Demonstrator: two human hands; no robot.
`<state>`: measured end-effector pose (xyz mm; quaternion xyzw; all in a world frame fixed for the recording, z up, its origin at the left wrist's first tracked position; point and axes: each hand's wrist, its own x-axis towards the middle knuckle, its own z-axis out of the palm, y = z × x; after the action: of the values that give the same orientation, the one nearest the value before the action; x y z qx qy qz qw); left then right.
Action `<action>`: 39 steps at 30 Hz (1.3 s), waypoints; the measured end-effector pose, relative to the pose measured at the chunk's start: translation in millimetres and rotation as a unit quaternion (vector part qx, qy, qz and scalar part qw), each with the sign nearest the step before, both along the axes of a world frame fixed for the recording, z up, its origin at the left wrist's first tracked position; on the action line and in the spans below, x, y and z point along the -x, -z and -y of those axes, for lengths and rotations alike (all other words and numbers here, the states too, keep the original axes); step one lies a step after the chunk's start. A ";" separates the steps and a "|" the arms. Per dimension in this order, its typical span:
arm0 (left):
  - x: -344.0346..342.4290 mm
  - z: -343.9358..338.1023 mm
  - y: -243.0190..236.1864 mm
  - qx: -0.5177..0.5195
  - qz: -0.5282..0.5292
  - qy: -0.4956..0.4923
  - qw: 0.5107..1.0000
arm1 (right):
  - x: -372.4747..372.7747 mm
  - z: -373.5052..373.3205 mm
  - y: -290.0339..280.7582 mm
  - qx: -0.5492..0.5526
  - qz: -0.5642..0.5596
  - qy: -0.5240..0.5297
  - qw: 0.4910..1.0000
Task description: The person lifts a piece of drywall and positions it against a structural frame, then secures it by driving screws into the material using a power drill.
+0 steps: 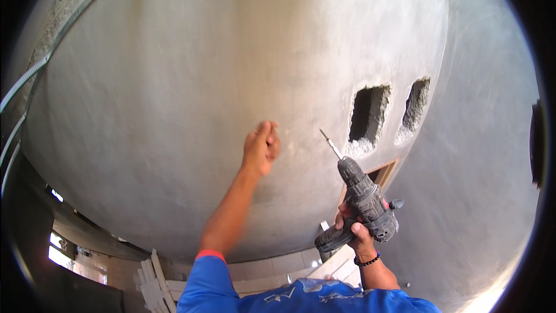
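Observation:
My right hand (360, 237) grips a dark, dusty cordless drill (368, 200) by its handle. A long bit (332, 144) sticks out of the chuck, angled up and to the left, its tip before the grey plastered wall (191, 98). Raised in front of that wall, my left hand (262, 148) is closed with thumb and fingers pressed together. Whatever those fingers may hold is too small or hidden to make out.
Two rough rectangular holes, the larger (369, 115) and the narrower (413, 107), are cut through the wall at right. Below them is a wooden-framed opening (391, 174). Pale conduits (23, 84) run along the left edge. Long boards (159, 281) lie at lower left.

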<state>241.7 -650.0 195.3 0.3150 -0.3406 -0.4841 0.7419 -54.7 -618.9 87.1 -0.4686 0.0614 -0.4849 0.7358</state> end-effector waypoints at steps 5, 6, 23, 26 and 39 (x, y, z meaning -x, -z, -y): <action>-65.0 -19.0 -143.7 0.118 0.351 -0.360 0.856 | -29.2 -41.7 -49.3 0.031 0.121 0.019 0.992; -83.7 -20.4 -178.6 0.158 0.422 -0.440 0.777 | -33.2 -49.0 -58.4 0.034 0.142 0.011 0.989; -23.6 27.8 -427.8 0.128 0.612 -0.672 0.397 | -177.3 82.1 -301.7 0.069 0.408 -0.100 0.905; -22.0 27.9 -426.3 0.123 0.613 -0.665 0.410 | -197.7 94.9 -328.5 0.085 0.424 -0.105 0.896; -30.2 41.9 -429.1 0.189 0.590 -0.700 0.356 | -230.0 99.1 -361.8 0.072 0.450 -0.118 0.882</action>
<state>271.9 -691.9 624.4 0.4962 -0.4299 0.5969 0.4613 175.4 -717.9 448.9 -0.2550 -0.3675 -0.5563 0.7003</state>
